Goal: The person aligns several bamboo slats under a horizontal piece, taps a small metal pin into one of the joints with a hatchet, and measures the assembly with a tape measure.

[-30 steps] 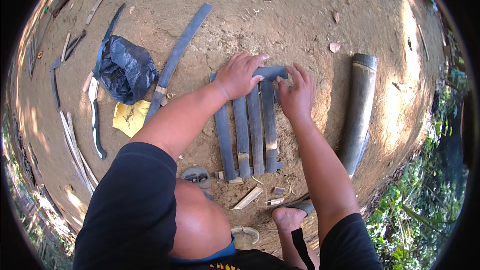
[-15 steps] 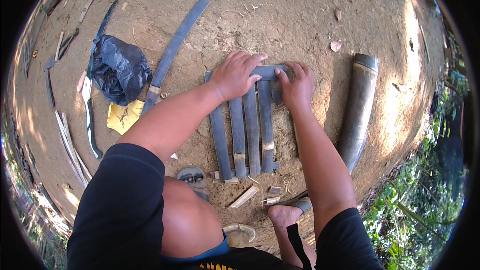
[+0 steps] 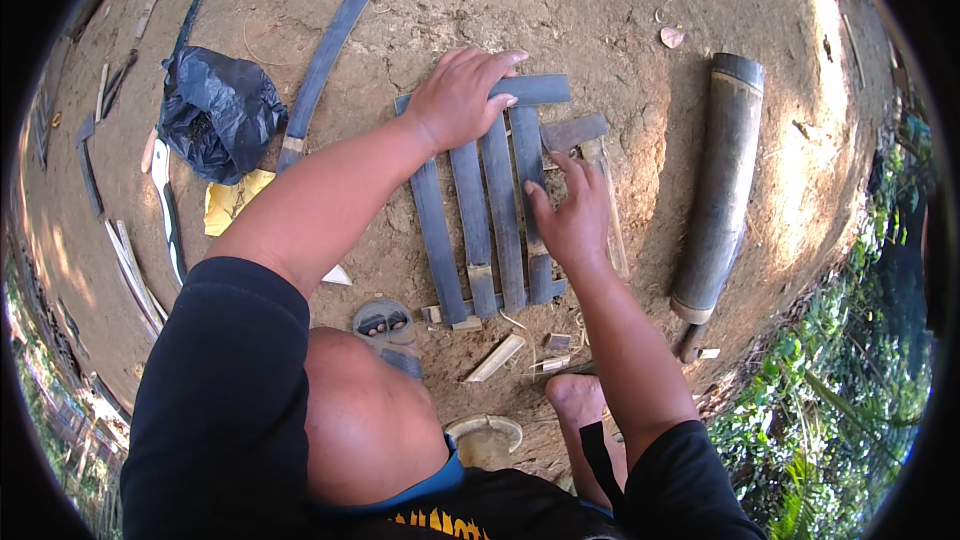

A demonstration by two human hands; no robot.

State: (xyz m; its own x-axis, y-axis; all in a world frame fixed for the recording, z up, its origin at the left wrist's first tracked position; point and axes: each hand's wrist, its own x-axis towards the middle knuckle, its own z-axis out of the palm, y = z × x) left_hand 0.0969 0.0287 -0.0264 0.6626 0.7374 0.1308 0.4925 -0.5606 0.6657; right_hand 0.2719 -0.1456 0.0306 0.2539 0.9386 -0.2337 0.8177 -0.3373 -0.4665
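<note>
My left hand (image 3: 462, 97) lies flat, fingers spread, pressing the top ends of four bamboo slats (image 3: 487, 215) laid side by side on the bare ground (image 3: 600, 0), apparently to keep them aligned under the crosspiece (image 3: 535, 90). My right hand (image 3: 575, 220) rests open on the rightmost slat, grasping nothing. A bamboo tube (image 3: 720, 180) lies well right; black bag (image 3: 218, 112) and knife (image 3: 165, 200) left. My sandal (image 3: 385, 325) sits just below the slats.

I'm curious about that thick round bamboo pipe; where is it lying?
The bamboo pipe lies on the dirt ground at the person's right, beyond the right hand and the flat slats.
</note>
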